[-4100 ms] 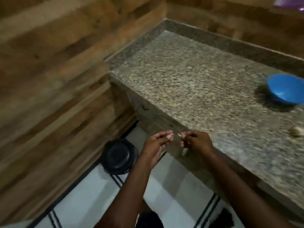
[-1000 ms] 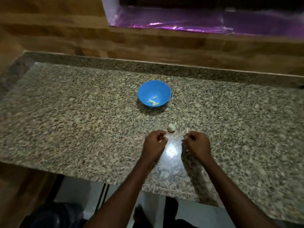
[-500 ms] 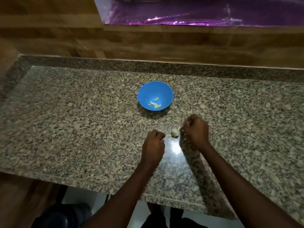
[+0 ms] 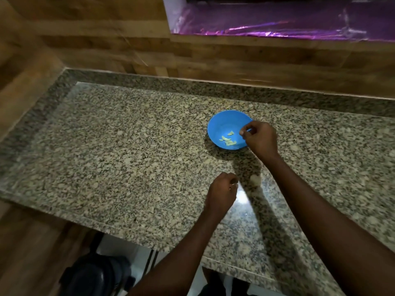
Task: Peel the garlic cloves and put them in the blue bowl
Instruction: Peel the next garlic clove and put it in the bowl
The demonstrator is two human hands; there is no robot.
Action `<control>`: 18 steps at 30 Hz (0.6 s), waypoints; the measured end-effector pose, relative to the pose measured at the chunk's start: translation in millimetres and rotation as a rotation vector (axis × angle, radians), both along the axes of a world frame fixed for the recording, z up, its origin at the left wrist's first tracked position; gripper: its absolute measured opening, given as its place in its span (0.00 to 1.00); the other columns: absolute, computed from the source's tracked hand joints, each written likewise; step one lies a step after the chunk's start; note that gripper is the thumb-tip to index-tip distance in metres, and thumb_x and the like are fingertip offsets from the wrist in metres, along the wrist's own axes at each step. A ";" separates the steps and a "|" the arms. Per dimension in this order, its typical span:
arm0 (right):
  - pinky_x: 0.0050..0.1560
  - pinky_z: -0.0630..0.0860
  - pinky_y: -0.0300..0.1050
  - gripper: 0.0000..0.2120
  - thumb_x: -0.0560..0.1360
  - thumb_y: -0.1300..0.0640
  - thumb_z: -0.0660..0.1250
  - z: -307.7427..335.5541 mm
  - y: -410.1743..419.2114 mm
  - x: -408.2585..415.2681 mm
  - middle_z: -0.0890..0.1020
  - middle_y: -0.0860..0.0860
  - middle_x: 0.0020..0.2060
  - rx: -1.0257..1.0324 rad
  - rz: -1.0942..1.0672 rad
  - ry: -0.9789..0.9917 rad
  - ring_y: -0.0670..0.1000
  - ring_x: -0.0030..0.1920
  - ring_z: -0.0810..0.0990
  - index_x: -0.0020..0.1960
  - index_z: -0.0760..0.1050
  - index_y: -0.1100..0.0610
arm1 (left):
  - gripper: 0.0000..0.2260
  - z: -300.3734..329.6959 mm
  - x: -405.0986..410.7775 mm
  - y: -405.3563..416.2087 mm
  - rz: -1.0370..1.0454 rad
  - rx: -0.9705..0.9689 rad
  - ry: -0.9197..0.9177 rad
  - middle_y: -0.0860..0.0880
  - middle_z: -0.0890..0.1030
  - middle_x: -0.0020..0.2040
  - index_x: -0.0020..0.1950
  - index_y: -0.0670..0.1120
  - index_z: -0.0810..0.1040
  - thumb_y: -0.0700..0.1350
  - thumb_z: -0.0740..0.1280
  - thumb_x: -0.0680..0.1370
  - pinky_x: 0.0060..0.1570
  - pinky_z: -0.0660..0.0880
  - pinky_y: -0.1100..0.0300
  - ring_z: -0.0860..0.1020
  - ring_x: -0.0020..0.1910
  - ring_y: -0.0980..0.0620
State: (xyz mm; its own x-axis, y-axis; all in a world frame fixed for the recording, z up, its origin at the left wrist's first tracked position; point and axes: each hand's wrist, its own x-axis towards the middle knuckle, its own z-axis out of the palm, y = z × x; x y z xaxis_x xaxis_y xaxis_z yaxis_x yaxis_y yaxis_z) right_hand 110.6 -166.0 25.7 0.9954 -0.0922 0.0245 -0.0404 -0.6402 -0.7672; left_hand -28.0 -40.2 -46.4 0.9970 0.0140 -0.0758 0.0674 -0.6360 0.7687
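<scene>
The blue bowl (image 4: 222,124) stands on the granite counter (image 4: 128,157) with a few pale peeled cloves (image 4: 228,141) in its bottom. My right hand (image 4: 259,139) hovers over the bowl's right rim, thumb and fingertips pinched on a small garlic clove that is barely visible. My left hand (image 4: 222,193) rests on the counter nearer to me, its fingers curled in; I see nothing in it. A pale lump of unpeeled garlic (image 4: 255,180) lies just right of my left hand, in the shadow of my right forearm.
A raised granite lip and a wooden wall (image 4: 235,56) close off the back and left of the counter. Purple foil (image 4: 277,22) covers a ledge above. Below the counter's front edge, a black bin (image 4: 96,276) stands on the white floor.
My right hand has moved from beside the garlic lump forward to the bowl's rim. My left hand stays curled on the counter. Earlier both hands were over the bin.
</scene>
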 end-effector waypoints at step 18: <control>0.41 0.84 0.61 0.04 0.75 0.69 0.70 -45.8 -76.0 -143.1 0.81 0.70 0.38 0.936 -0.270 0.623 0.61 0.34 0.82 0.43 0.81 0.69 | 0.12 15.1 -1.2 -43.8 0.056 -0.844 0.337 0.45 0.87 0.43 0.52 0.45 0.85 0.31 0.74 0.72 0.37 0.80 0.59 0.84 0.39 0.51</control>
